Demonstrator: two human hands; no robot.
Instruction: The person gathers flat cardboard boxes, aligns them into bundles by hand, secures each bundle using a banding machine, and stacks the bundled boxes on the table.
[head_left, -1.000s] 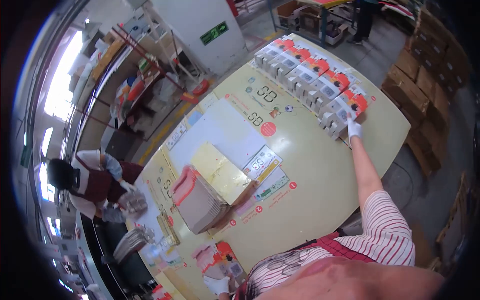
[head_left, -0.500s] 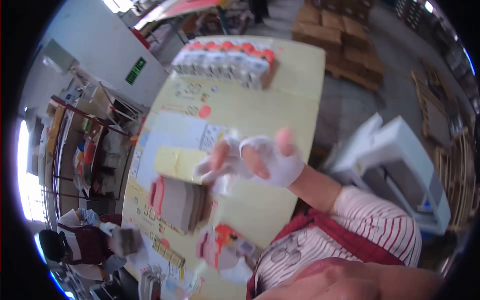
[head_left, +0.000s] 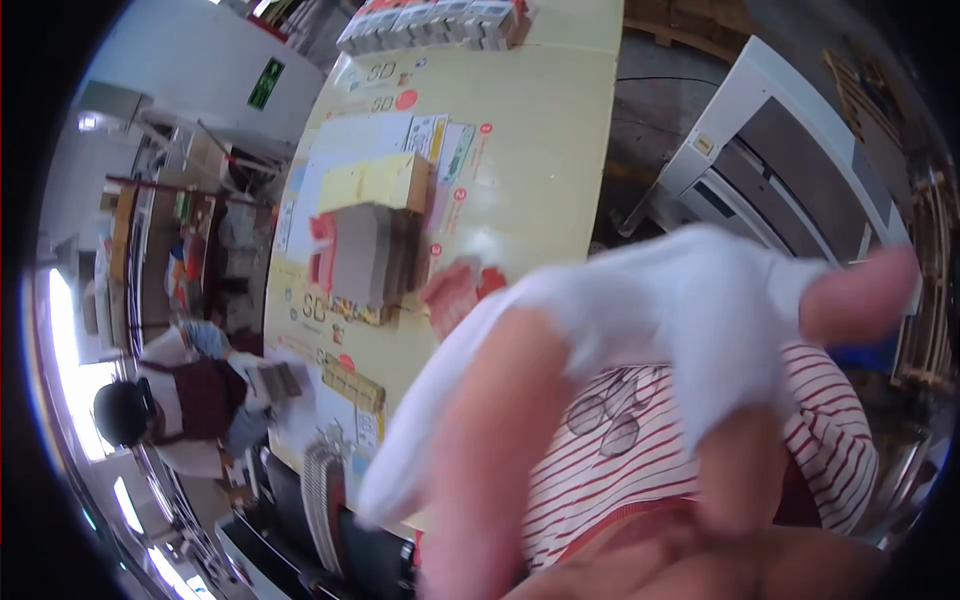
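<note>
My right hand, in a white glove with bare fingertips, fills the lower middle of the head view, very close to the camera. It looks open, thumb and fingers spread apart and somewhat blurred, with nothing seen in it. My left hand does not show. Beyond the fingers, a stack of grey shaped boards with a reddish end lies on the table. Against that stack is a pale yellow block. A red and pink piece is partly covered by my hand.
Rows of grey stacks with red tops stand at the table's far end. At left, a co-worker holds a grey stack. A white and grey cabinet-like unit is on the right. Eyeglasses hang at my striped shirt.
My right hand has come from over the table up close to the camera, its fingers spread. The view has shifted, so the table's far end sits higher.
</note>
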